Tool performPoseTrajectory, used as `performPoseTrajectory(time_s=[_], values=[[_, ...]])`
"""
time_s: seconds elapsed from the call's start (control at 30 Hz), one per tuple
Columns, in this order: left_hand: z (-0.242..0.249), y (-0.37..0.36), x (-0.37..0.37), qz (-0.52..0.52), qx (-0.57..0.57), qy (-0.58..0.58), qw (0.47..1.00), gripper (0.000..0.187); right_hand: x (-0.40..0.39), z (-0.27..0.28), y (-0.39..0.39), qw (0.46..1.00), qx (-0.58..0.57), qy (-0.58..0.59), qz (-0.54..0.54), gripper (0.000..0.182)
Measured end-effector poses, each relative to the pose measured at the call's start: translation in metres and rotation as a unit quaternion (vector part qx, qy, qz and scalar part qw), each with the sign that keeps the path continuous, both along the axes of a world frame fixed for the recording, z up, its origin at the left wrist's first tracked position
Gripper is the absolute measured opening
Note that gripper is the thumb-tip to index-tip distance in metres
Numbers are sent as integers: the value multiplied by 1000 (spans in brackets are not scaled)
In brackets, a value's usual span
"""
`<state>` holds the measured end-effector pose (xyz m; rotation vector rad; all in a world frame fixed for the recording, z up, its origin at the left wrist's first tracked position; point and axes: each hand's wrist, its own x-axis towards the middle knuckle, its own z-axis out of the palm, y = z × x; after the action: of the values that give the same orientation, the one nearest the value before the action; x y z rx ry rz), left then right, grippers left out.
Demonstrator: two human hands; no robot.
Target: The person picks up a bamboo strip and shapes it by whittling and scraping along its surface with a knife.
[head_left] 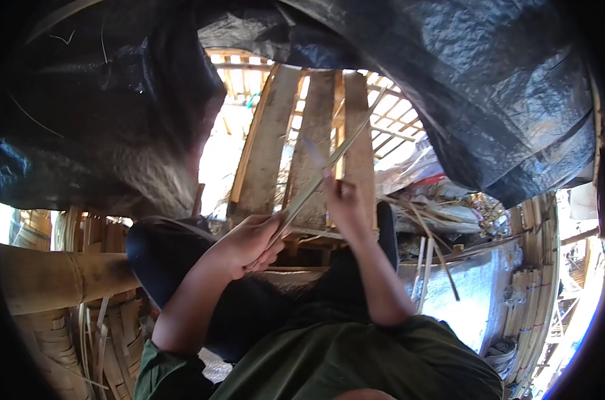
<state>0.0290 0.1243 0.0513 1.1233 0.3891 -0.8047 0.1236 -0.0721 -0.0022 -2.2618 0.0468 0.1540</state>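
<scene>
The left hand [249,241] is clenched around the lower part of a long, thin, pale bamboo strip [329,162], with the fingers curled over it and the thumb pressed along its side. From that grip the strip runs up and away to the right, slanting across the view until its far end lies over the wooden slats above. The right hand [346,203] is raised just beyond and to the right of the left-hand grip, and it is closed on a narrow, pale blade-like piece [314,152] whose tip points up and to the left, close beside the strip (whether the two actually touch there cannot be told, as that part is blurred). The two hands sit near each other, the right a little higher than the left.

Directly behind the strip, past both hands, stands a leaning panel of wide, weathered wooden planks [269,143]. Below the left-hand grip is the person's knee in dark trousers [166,257], and the forearms come out of dark green sleeves [356,363]. Far to the left of the grip lies a thick, round bamboo pole [56,280], with loose split bamboo strips [106,347] beneath it. Overhead hangs a crinkled black plastic sheet [489,80].
</scene>
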Motion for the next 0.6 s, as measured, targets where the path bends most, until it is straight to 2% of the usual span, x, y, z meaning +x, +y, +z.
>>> performPoseTrajectory(time_s=[0.23,0.37,0.4,0.6], values=[[-4,-1,0,-13,17,-8,1000,37,0,-13,-2,997,71,25,2,65],[-1,1,2,-28,32,-7,999,39,1,-14,-3,997,67,19,11,65],[-10,3,1,-29,10,-14,999,40,2,-16,-3,998,56,10,7,70],[-11,-10,0,-27,60,-10,998,42,-1,-16,-9,997,73,32,-1,67]])
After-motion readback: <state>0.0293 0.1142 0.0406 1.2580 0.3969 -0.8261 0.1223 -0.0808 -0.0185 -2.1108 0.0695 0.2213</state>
